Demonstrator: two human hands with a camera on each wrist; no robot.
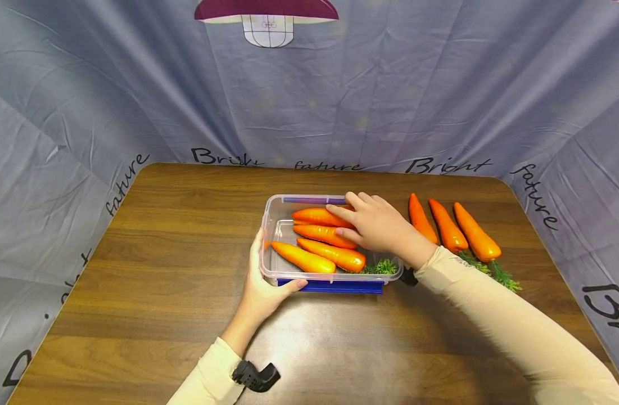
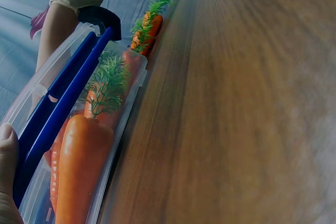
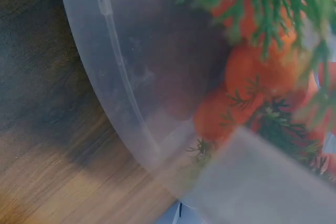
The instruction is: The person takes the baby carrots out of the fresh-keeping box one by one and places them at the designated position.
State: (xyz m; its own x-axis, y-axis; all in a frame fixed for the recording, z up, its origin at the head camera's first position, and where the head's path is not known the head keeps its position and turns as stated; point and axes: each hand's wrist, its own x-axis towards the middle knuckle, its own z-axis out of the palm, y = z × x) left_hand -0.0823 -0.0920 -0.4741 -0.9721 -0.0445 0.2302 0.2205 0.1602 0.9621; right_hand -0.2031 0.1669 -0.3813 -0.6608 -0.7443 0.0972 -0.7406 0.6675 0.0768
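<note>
A clear plastic food container (image 1: 334, 277) with blue latches stands on the table, holding several orange carrots (image 1: 304, 259) with green tops. My left hand (image 1: 261, 292) grips the container's left end, its thumb on the front rim by the blue latch (image 1: 329, 286); the left wrist view shows that latch (image 2: 58, 114) swung outward. Inside the container, my right hand (image 1: 377, 225) holds a carrot (image 1: 314, 216) at the back, with index finger and thumb on either side. Its palm hides the thick end. Green leaves (image 3: 252, 3) hang close in the right wrist view.
Three more carrots (image 1: 473, 230) lie side by side on the table right of the container, near my right forearm. The wooden table (image 1: 188, 242) reaches back to a grey-blue curtain (image 1: 309, 112) with printed lettering.
</note>
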